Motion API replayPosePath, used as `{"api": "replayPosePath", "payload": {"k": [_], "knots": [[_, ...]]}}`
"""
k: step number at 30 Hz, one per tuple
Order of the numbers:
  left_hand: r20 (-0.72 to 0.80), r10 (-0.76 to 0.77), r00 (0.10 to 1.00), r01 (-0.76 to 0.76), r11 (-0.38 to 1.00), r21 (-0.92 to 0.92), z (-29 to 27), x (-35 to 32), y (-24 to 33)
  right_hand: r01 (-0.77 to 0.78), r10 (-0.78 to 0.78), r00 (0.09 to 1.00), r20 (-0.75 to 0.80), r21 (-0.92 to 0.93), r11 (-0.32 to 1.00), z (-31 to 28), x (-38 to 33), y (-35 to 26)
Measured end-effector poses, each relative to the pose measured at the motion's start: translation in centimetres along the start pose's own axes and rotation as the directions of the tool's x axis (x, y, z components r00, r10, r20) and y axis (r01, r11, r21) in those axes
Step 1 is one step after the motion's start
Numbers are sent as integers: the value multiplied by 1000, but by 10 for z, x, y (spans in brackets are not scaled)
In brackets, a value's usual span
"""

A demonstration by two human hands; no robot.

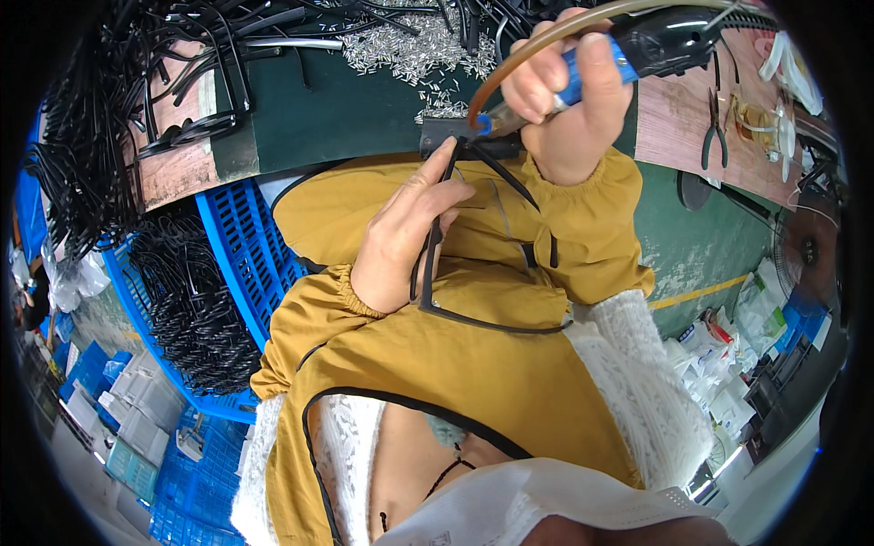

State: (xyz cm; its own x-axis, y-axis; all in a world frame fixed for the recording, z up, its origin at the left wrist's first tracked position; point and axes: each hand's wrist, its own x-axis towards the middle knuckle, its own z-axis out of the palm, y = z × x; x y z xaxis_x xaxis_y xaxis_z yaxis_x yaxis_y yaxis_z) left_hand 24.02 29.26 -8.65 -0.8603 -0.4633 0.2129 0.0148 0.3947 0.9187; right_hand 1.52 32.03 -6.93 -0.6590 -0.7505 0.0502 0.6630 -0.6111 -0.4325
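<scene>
White face mask point(546, 496) fills the near edge, below a person's mustard apron point(455, 382). From where I stand, a dark block point(440, 137) sits at the front edge of the tabletop point(674, 127). Just nearer than the block, the left hand point(401, 227) holds a thin black bent strip point(426, 264), its fingers narrowly closed; the index finger stretches straight, its tip at the block. Right of the block, the right hand point(578, 127) has its fingers wrapped firmly around a blue-and-black tool point(655, 45), its tip close above the block. A brown hose point(533, 50) curves past that hand. Beyond the block lie small silver pins point(391, 45); well to its right, pliers point(714, 136); to its lower left, a blue basket point(223, 232) of black strips point(187, 318).
</scene>
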Motion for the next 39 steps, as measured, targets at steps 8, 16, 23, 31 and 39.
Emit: {"api": "replayPosePath", "payload": {"k": [8,16,23,31,39], "knots": [[-91,83,992,-86,996,-29,9,-4,-21,-40,79,992,94,-366,930,-4,4,0],[-96,95,991,-107,986,-132,5,-4,-15,-160,188,971,148,-186,970,-20,-2,-2],[-833,-150,532,402,911,93,-115,-47,18,37,-10,993,116,-230,973,-42,15,-85],[-909,-185,373,443,896,0,-193,14,-57,201,-190,979,69,-412,889,-103,23,-102],[-305,234,923,174,453,874,-207,32,-59,335,-67,889,452,-743,-579,-119,38,-134]]}}
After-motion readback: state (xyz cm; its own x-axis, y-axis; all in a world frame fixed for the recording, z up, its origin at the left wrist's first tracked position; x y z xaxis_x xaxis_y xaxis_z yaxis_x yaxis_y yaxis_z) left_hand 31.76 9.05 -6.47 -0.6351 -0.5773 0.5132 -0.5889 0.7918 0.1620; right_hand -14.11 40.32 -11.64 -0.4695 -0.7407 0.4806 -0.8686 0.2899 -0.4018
